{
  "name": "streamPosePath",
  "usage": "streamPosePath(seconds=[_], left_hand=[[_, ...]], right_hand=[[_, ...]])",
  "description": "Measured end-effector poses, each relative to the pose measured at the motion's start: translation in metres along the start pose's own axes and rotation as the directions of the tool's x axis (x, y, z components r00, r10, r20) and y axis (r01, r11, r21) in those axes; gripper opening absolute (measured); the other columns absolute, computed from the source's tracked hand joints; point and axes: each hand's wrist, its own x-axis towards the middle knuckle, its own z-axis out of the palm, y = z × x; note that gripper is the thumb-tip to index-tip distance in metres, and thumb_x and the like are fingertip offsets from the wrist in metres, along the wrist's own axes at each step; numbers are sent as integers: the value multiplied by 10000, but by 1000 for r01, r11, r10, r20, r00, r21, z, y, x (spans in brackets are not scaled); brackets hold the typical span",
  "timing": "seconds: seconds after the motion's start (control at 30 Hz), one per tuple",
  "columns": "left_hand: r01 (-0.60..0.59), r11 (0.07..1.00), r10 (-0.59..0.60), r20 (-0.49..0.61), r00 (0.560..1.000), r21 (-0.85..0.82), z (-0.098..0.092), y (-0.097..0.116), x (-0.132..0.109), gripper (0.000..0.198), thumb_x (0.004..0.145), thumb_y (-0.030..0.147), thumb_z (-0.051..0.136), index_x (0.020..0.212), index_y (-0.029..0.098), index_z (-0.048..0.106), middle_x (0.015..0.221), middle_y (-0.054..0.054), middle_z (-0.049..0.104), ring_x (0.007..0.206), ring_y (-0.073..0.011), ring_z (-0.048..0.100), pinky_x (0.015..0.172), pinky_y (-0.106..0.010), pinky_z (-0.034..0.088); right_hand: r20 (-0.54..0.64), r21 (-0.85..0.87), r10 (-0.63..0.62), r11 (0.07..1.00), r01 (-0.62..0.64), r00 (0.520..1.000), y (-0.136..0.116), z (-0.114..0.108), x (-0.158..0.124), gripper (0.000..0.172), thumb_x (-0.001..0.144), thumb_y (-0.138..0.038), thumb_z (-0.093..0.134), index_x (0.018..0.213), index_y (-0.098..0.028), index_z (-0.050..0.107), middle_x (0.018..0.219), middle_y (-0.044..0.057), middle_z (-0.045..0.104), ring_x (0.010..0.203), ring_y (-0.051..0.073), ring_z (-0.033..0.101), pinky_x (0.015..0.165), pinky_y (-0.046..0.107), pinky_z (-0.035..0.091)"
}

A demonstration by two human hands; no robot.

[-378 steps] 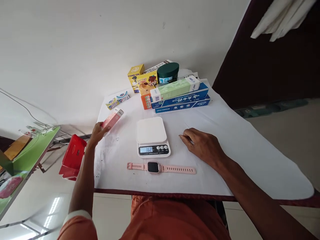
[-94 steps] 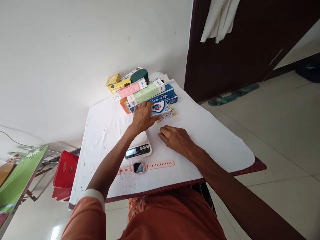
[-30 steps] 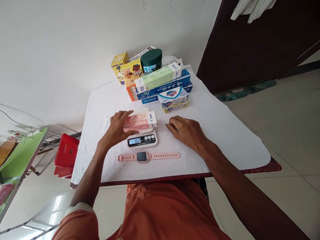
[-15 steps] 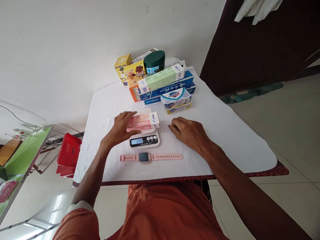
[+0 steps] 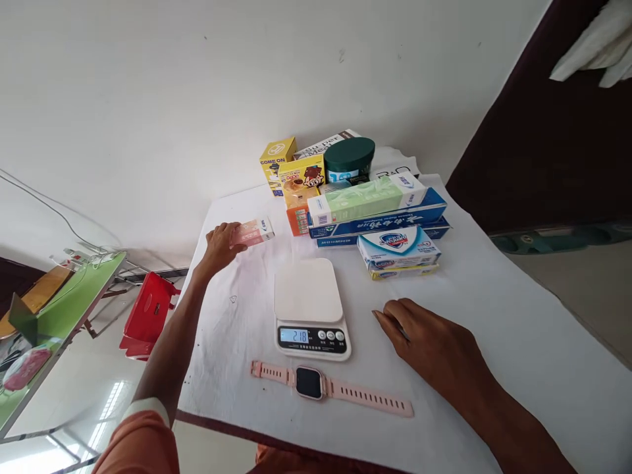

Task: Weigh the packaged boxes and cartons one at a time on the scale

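Observation:
My left hand (image 5: 220,245) grips a pink box (image 5: 254,232) by one end at the far left of the table, low over the white cloth (image 5: 494,309). A white kitchen scale (image 5: 310,308) sits in the middle with nothing on its plate and its display lit. My right hand (image 5: 434,342) rests on the cloth to the right of the scale, fingers curled loosely with nothing visible in them. A pink smartwatch (image 5: 326,387) lies flat in front of the scale.
At the back of the table stands a pile: long blue boxes (image 5: 380,224), a green box (image 5: 365,197), soap boxes (image 5: 397,250), yellow cartons (image 5: 291,171) and a dark green jar (image 5: 349,158). A red stool (image 5: 148,316) and a green shelf (image 5: 59,309) are on the left.
My left hand has lifted the pink box off the scale and carried it to the far left of the table. The scale plate is now bare. The right hand stayed put.

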Motion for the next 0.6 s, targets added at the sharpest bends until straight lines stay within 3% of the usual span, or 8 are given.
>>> streamPosePath(seconds=[0.13, 0.3, 0.47, 0.6], left_hand=[[194, 979, -197, 52, 979, 66, 17, -41, 59, 467, 900, 323, 692, 1347, 276, 566, 1385, -147, 626, 1369, -369, 524, 1173, -530, 332], [273, 960, -277, 45, 960, 67, 24, -72, 117, 463, 888, 302, 682, 1334, 252, 569, 1449, -179, 600, 1413, -403, 459, 1169, -575, 288], [294, 954, -296, 27, 955, 54, 36, -80, 139, 504, 894, 331, 693, 1379, 256, 579, 1501, -214, 552, 1438, -434, 429, 1150, -609, 287], [329, 944, -326, -61, 943, 39, 50, -66, 137, 690, 892, 413, 711, 1519, 252, 473, 1636, -253, 379, 1520, -492, 314, 1145, -657, 293]], right_hand=[[-26, -30, -12, 999, 11, 1000, 2, 1, 2, 350, 1092, -249, 525, 752, -185, 582, 633, -38, 580, 507, 77, 534, 510, 246, 328], [-33, -21, 32, 999, -32, 999, 6, 2, 3, 341, 1078, -231, 554, 744, -183, 603, 619, -40, 591, 484, 72, 516, 492, 237, 336], [-25, -24, 47, 999, -48, 999, 9, 4, 6, 345, 1077, -234, 558, 740, -185, 613, 618, -41, 595, 486, 71, 518, 497, 240, 359], [-7, -30, 63, 998, -63, 998, 8, 4, 7, 322, 1069, -213, 572, 753, -187, 625, 632, -41, 607, 504, 68, 526, 515, 236, 365]])
